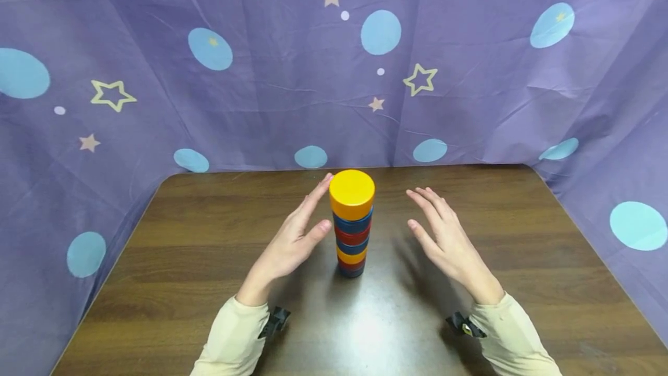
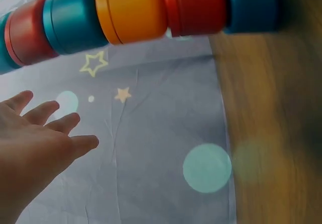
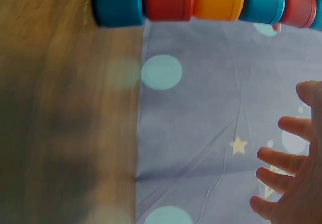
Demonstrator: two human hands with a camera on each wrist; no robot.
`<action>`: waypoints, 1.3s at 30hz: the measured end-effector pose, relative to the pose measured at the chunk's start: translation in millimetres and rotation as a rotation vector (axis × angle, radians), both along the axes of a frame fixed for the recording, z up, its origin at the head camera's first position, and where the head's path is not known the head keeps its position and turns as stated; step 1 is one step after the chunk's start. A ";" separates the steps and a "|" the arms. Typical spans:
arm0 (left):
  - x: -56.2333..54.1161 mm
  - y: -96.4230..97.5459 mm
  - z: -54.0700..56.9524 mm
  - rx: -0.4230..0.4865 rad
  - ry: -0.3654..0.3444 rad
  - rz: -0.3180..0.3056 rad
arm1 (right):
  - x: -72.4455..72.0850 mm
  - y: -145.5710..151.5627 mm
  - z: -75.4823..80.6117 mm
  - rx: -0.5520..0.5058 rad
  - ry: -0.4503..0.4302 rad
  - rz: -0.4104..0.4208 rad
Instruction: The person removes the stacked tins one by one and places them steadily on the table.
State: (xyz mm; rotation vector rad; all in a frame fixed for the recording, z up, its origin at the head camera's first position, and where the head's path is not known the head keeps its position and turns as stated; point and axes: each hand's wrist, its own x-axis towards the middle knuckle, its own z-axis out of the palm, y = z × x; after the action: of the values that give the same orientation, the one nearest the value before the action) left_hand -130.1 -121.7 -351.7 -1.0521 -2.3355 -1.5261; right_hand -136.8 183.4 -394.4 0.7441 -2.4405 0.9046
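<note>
A tall tower of round stacking cups (image 1: 352, 235) stands upright on the table, in blue, red and orange, with a yellow-orange cup (image 1: 352, 193) on top. My left hand (image 1: 289, 245) is beside the tower on its left, fingers extended; its fingertips come right up to the top cup in the head view. In the left wrist view a gap shows between that hand (image 2: 45, 141) and the cups (image 2: 133, 10). Farther off, on the tower's right, my right hand (image 1: 449, 239) hovers with spread fingers and nothing in it. The right wrist view shows its fingers (image 3: 282, 158) apart from the cups (image 3: 216, 0).
The brown wooden table (image 1: 209, 231) reaches back to a purple curtain (image 1: 282, 74) printed with stars and blue dots. Black straps (image 1: 275, 322) are worn at both wrists over pale sleeves (image 1: 235, 335). Light glares off the tabletop in front of the tower.
</note>
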 end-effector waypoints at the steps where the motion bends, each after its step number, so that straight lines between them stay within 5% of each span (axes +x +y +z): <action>1: 0.1 1.5 1.0 0.012 -0.012 -0.011 | 0.4 -2.0 2.4 -0.011 0.002 0.010; 9: -1.4 14.3 5.7 0.035 -0.102 -0.027 | 1.0 -15.0 21.7 -0.096 0.015 0.074; 20: -5.4 25.7 8.3 0.109 -0.078 -0.038 | 2.1 -34.4 39.6 -0.217 0.058 0.145; 31: -1.6 36.6 9.9 0.131 -0.100 0.037 | 3.7 -49.9 64.0 -0.304 0.164 0.233; 39: -2.7 36.6 5.6 0.194 -0.084 0.007 | 7.2 -58.7 85.4 -0.341 0.061 0.351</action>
State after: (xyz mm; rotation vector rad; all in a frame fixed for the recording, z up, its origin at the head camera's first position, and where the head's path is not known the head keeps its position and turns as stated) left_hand -132.8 -85.1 -346.1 -0.9491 -2.1851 -1.7842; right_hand -129.6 124.7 -309.0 1.0672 -2.0569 1.3645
